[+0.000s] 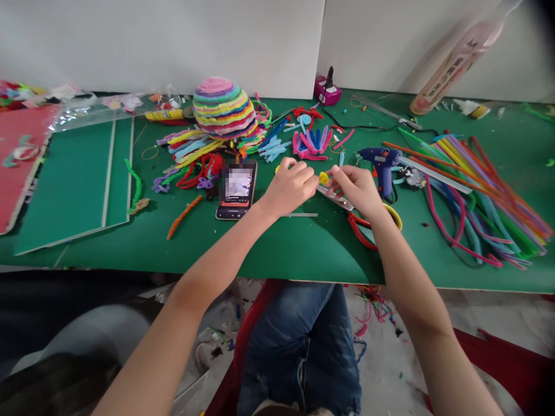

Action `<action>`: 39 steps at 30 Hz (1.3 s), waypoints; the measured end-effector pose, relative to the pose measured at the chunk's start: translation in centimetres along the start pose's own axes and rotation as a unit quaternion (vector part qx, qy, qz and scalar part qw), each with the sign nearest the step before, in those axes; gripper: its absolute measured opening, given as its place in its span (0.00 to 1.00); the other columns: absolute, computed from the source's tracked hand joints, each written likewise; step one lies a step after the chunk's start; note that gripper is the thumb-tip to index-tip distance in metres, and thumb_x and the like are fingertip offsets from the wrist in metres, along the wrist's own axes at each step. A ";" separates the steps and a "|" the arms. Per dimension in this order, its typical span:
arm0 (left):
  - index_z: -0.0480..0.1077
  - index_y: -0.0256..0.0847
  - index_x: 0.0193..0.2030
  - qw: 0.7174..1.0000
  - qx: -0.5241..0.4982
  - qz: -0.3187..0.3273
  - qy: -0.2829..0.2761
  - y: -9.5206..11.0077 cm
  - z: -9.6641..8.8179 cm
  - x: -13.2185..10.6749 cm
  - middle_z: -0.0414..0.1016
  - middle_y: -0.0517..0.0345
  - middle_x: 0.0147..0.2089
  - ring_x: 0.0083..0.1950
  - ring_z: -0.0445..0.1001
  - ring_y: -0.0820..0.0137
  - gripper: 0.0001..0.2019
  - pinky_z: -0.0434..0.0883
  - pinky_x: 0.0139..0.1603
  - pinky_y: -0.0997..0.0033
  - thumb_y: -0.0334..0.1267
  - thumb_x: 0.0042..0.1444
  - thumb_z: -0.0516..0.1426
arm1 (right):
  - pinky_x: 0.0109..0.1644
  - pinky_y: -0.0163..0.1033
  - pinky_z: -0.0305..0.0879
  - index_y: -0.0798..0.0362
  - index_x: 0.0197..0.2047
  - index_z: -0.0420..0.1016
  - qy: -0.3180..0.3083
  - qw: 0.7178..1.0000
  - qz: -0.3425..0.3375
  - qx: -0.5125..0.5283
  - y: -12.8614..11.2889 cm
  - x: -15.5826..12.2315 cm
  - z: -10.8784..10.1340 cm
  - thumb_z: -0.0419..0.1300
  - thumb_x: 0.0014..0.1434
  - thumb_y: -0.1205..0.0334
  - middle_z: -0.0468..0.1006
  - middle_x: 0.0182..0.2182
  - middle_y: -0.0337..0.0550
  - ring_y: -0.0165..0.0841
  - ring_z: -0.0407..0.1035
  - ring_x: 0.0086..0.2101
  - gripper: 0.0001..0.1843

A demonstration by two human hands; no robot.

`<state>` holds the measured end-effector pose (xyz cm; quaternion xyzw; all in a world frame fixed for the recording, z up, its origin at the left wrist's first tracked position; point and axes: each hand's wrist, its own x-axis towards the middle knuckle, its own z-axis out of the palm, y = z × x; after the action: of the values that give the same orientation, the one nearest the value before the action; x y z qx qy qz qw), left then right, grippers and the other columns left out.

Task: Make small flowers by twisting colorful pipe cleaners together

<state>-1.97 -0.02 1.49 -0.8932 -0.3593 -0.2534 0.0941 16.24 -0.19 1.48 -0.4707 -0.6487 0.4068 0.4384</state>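
Note:
Both my hands meet over the middle of the green table (303, 248). My left hand (290, 186) is closed in a pinch, and my right hand (356, 188) is closed too. Between their fingertips sits a small yellow pipe-cleaner piece (324, 178), which both hands hold. Under my right hand lie red-handled scissors (358, 226), with the blades pointing left, and a yellow ring (393, 215). A blue glue gun (381, 162) stands just right of my right hand.
A phone (236, 189) lies left of my left hand. Behind it are a striped multicoloured dome (224, 108) and piles of cut pipe cleaners (195, 159). Long pipe cleaners (485, 196) fan out at the right. Green boards (73, 179) lie at the left.

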 end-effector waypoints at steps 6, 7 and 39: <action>0.72 0.39 0.30 0.998 0.041 0.052 0.001 0.3 0.1 0.0 0.71 0.53 0.27 0.35 0.66 0.67 0.19 0.60 0.43 0.58 0.30 0.63 0.43 | 0.19 0.30 0.63 0.55 0.26 0.75 -0.016 0.998 0.052 0.016 -0.4 -0.1 0.6 0.67 0.45 0.50 0.73 0.16 0.36 0.26 0.67 0.17 0.15; 0.72 0.39 0.30 0.998 0.038 0.051 -0.002 0.3 0.2 -0.1 0.71 0.53 0.27 0.36 0.67 0.67 0.18 0.60 0.43 0.58 0.31 0.63 0.43 | 0.20 0.31 0.65 0.55 0.26 0.75 -0.022 0.998 0.053 0.022 -0.4 -0.1 0.6 0.67 0.45 0.52 0.74 0.17 0.37 0.26 0.68 0.18 0.14; 0.72 0.41 0.37 0.888 -0.384 -0.253 0.024 1.1 -0.4 0.4 0.74 0.55 0.44 0.50 0.69 0.66 0.07 0.63 0.53 0.63 0.30 0.51 0.56 | 0.27 0.34 0.67 0.53 0.35 0.79 0.049 0.994 -0.079 -0.053 -0.8 -0.2 -0.2 0.59 0.57 0.56 0.77 0.24 0.39 0.27 0.70 0.23 0.11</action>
<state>-1.16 -0.69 2.08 -0.7319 -0.4455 -0.4080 -0.3152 16.26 -0.57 2.26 -0.4597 -0.6821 0.3129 0.4749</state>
